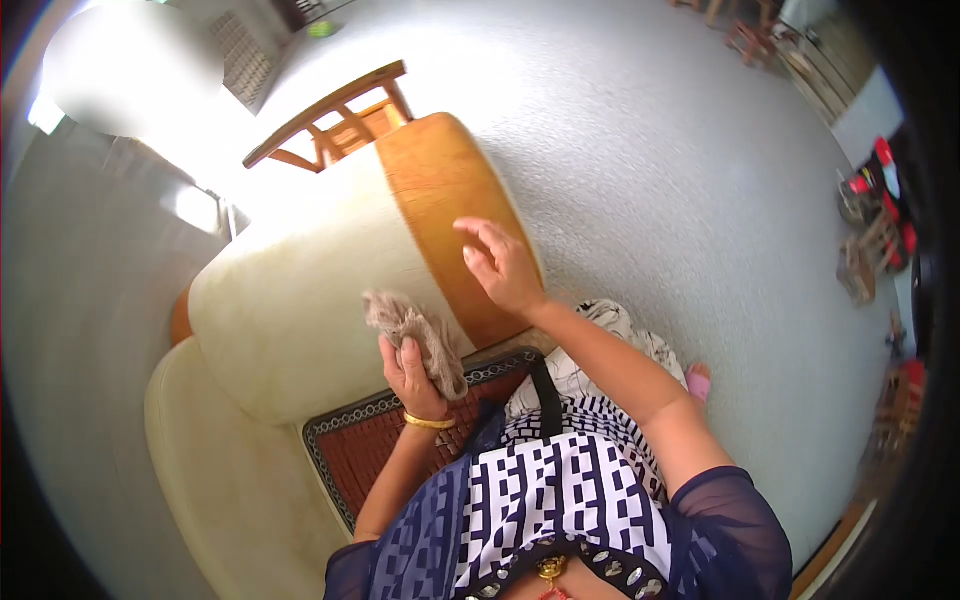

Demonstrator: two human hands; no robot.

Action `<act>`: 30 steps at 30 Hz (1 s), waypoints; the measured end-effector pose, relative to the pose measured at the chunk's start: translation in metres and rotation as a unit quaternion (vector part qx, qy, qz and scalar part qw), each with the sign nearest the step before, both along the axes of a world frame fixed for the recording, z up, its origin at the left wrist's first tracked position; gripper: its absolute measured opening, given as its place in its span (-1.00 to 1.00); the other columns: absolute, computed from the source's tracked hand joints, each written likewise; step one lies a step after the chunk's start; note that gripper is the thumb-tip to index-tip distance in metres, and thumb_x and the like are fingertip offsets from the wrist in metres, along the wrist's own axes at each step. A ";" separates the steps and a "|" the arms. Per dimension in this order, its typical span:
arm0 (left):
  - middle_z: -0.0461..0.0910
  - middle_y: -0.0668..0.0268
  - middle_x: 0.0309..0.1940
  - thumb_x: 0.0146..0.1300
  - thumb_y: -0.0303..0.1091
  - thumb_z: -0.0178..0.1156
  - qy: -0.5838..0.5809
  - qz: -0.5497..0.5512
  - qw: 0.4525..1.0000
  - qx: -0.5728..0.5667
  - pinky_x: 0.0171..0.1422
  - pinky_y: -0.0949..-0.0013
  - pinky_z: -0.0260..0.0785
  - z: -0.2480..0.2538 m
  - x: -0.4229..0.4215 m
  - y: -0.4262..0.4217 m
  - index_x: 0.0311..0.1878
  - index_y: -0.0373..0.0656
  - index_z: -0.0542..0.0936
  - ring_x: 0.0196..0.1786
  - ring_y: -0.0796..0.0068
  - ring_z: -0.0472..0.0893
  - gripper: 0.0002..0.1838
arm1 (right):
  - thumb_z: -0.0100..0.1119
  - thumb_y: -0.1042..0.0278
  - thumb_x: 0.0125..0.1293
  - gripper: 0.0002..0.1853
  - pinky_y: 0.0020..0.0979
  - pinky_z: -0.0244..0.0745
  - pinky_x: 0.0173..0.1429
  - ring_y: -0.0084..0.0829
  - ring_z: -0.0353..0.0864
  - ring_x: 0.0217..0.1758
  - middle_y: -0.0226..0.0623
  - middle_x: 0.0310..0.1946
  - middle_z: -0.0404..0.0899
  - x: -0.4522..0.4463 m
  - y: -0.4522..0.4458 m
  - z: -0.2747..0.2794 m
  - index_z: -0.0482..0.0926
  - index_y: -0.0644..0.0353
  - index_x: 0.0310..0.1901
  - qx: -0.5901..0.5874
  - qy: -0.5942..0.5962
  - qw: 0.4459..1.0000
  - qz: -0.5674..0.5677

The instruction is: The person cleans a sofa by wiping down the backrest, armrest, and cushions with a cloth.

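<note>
Left hand (410,378) closed around crumpled cloth (425,350), right hand (508,278) half open and holding nothing, fingers loosely bent, both over cream-and-orange armrest (320,250), woven mat (365,445) on seat alongside, wooden chair (335,118) beyond.

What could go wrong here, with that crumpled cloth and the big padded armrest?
The cloth is bunched in the left hand with loose ends sticking out, so one might trail over the woven mat. The gold-coloured bracelet on that wrist might scrape the armrest if the arm drops onto it. The wooden chair appears close to the armrest's far end, so a long reach might bump it.
</note>
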State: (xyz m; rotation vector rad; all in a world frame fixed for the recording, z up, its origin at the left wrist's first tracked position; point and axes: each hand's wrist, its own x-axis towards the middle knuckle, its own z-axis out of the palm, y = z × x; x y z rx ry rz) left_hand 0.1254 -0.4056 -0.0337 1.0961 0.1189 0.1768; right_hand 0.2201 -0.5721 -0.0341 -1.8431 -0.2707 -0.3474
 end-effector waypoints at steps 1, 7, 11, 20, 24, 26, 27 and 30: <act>0.34 0.15 0.10 0.36 -0.25 0.07 0.007 -0.020 1.000 -0.002 0.21 0.26 0.25 0.001 0.010 -0.006 0.08 -0.35 0.39 0.09 0.33 0.39 -0.62 | -0.04 0.11 0.38 -0.58 -0.26 0.28 0.34 -0.31 0.35 0.31 -0.13 0.13 0.47 -0.017 -0.008 0.003 0.43 0.15 0.16 0.095 0.097 0.989 0.059; 0.22 -0.12 0.32 0.26 -0.14 0.15 -0.329 -0.327 0.754 0.466 0.39 0.06 0.08 0.044 0.058 -0.054 0.26 -0.32 0.38 0.33 -0.05 0.28 -0.41 | -0.13 -0.28 0.36 -0.38 -0.24 0.49 0.15 -0.31 0.54 0.10 -0.21 0.07 0.52 -0.058 -0.038 0.007 0.41 0.09 0.19 0.607 0.281 0.736 0.105; 0.34 0.01 0.27 0.10 -0.24 0.23 -0.454 -0.324 0.630 0.541 0.34 -0.08 0.07 0.061 0.096 -0.079 0.22 -0.21 0.44 0.31 -0.02 0.31 -0.41 | -0.11 -0.35 0.30 -0.28 -0.13 0.55 0.11 -0.21 0.57 0.07 -0.09 0.07 0.51 -0.068 -0.084 -0.009 0.40 0.16 0.20 0.751 0.273 0.584 0.140; 0.14 0.13 0.42 0.16 -0.08 0.12 -0.369 -0.348 0.263 0.821 0.46 -0.31 -0.30 0.029 0.207 -0.088 0.33 -0.04 0.35 0.49 0.04 0.03 -0.36 | -0.10 -0.22 0.34 -0.32 0.09 0.53 0.06 -0.06 0.56 0.08 0.09 0.06 0.50 -0.092 -0.166 -0.086 0.36 0.23 0.23 0.812 0.235 0.533 0.034; 0.20 0.08 0.39 0.20 0.16 -0.06 -0.385 -0.332 0.259 0.821 0.44 -0.26 -0.26 0.017 0.207 -0.090 0.30 -0.06 0.39 0.45 -0.06 0.10 -0.31 | 0.05 -0.14 0.31 -0.34 -0.09 0.49 0.19 -0.13 0.54 0.13 -0.01 0.07 0.52 -0.102 -0.199 -0.135 0.37 0.28 0.22 0.822 0.228 0.517 -0.069; 0.25 0.07 0.36 0.31 0.17 -0.21 -0.418 -0.328 0.264 0.805 0.45 -0.21 -0.26 0.018 0.230 -0.043 0.28 -0.12 0.40 0.44 -0.04 0.14 -0.34 | 0.08 -0.08 0.31 -0.39 -0.17 0.47 0.23 -0.19 0.55 0.12 -0.06 0.07 0.53 -0.091 -0.171 -0.121 0.40 0.27 0.20 0.833 0.210 0.502 -0.102; 0.25 0.07 0.36 0.31 0.17 -0.21 -0.427 -0.340 0.254 0.799 0.45 -0.21 -0.26 0.016 0.235 -0.034 0.28 -0.12 0.40 0.44 -0.04 0.14 -0.34 | 0.09 -0.06 0.31 -0.41 -0.18 0.47 0.23 -0.21 0.55 0.11 -0.08 0.07 0.54 -0.089 -0.172 -0.116 0.41 0.26 0.19 0.826 0.221 0.505 -0.114; 0.28 0.07 0.34 0.33 0.17 -0.25 -0.479 -0.340 0.255 0.768 0.45 -0.20 -0.25 0.010 0.247 0.003 0.25 -0.13 0.43 0.43 -0.04 0.16 -0.34 | 0.16 -0.04 0.28 -0.44 -0.21 0.49 0.21 -0.27 0.57 0.07 -0.14 0.05 0.56 -0.095 -0.157 -0.106 0.45 0.24 0.14 0.831 0.184 0.506 -0.140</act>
